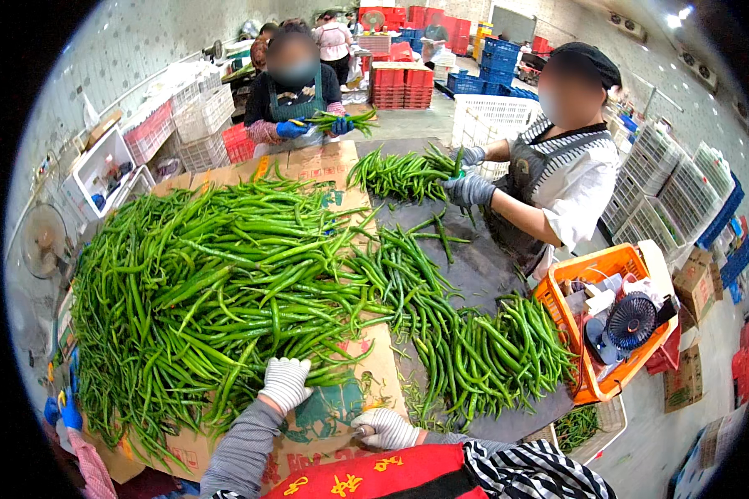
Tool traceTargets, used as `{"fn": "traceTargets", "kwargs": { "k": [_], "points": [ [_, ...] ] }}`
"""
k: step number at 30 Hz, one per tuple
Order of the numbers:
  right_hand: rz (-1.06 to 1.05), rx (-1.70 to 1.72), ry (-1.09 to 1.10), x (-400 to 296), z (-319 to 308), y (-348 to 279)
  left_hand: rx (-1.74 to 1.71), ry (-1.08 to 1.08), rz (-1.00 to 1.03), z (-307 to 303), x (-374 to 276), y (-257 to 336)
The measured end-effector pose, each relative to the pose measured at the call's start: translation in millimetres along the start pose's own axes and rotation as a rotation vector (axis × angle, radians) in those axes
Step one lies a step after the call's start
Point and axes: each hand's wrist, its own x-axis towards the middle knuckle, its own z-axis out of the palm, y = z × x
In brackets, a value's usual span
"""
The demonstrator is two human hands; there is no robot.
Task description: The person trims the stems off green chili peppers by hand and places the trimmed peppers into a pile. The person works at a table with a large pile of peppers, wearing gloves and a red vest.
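My left hand (pixel 287 382), in a white striped knit glove, rests at the near edge of a large heap of long green chili peppers (pixel 249 293). Its fingers curl over the peppers and the fingertips are hidden, so a grip is not certain. To its right my right hand (pixel 387 429), gloved alike, is curled low over the printed cardboard sheet (pixel 327 411). A small brownish piece shows at its thumb side; I cannot tell whether it is a tool's end or a fingertip. Beyond it, a lined-up batch of green peppers (pixel 493 355) lies on the dark tabletop (pixel 406 218).
Across the table a co-worker (pixel 299 93) in blue gloves holds peppers. Another co-worker (pixel 562 143) at the right, in grey gloves, handles a bunch. An orange crate (pixel 568 330) with a small fan stands at the right edge. Another person's blue-gloved hand (pixel 68 411) shows at far left.
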Motion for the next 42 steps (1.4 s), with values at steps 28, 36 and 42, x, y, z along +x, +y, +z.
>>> {"fn": "traceTargets", "kwargs": {
  "k": [28, 36, 42],
  "points": [
    [0.18, 1.226, -0.025, -50, 20, 13, -0.211, -0.004, -0.055, 0, -89, 48],
    [0.376, 0.754, 0.326, -70, 4, -24, -0.439, 0.466, -0.05, 43, -93, 31],
    [0.28, 0.569, 0.286, -60, -5, -32, -1.011, 0.383, -0.185, -35, -118, 43]
  ]
}}
